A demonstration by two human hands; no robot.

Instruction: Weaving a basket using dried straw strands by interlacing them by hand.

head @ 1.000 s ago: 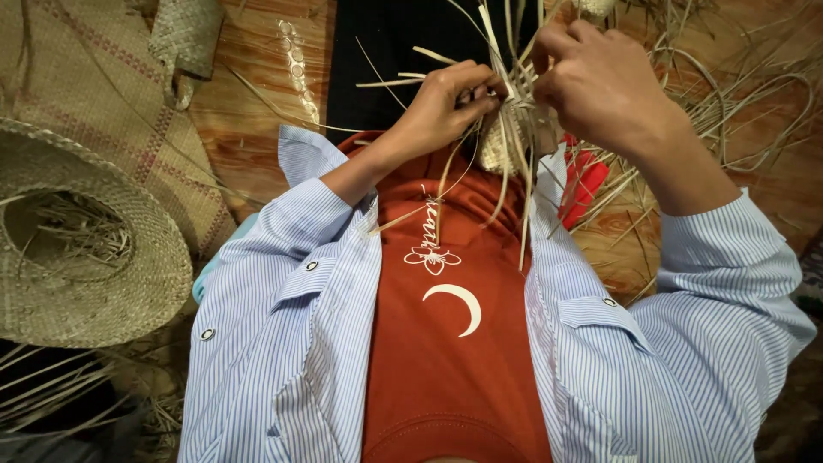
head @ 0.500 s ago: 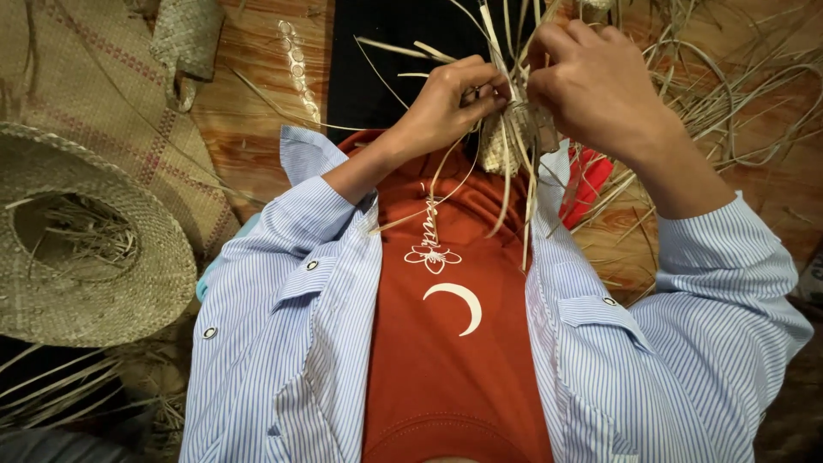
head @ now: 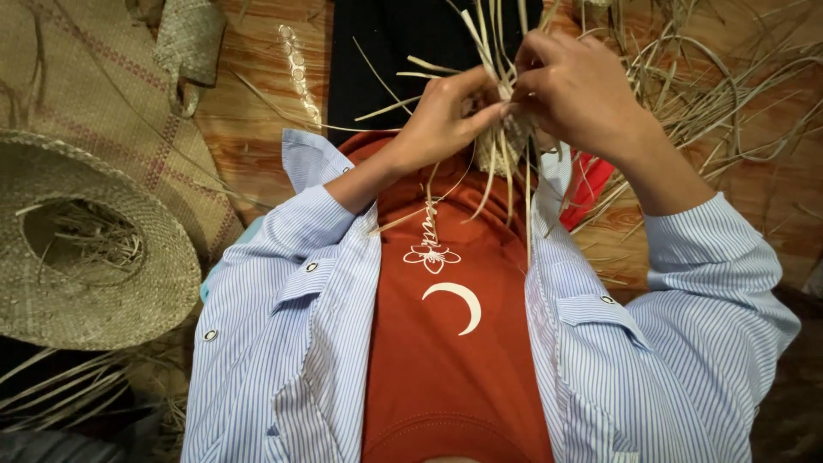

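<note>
Straw strips (head: 501, 129) bunch between both hands; left hand (head: 446, 116) and right hand (head: 579, 90) pinch them, little shifted since before; weaving continues; finished hat (head: 86, 249) lies well left

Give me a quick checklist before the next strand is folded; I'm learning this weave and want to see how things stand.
1. Left hand pinches the straw bundle: ok.
2. Right hand closed on the same bundle: ok.
3. Loose ends hang free over the orange shirt: ok.
4. Spare straw lies on the floor beside the right hand: ok.
5. Tightness of the weave inside the grip: cannot tell, fingers hide it.
6. Woven hat apart from the hands: ok.
</note>
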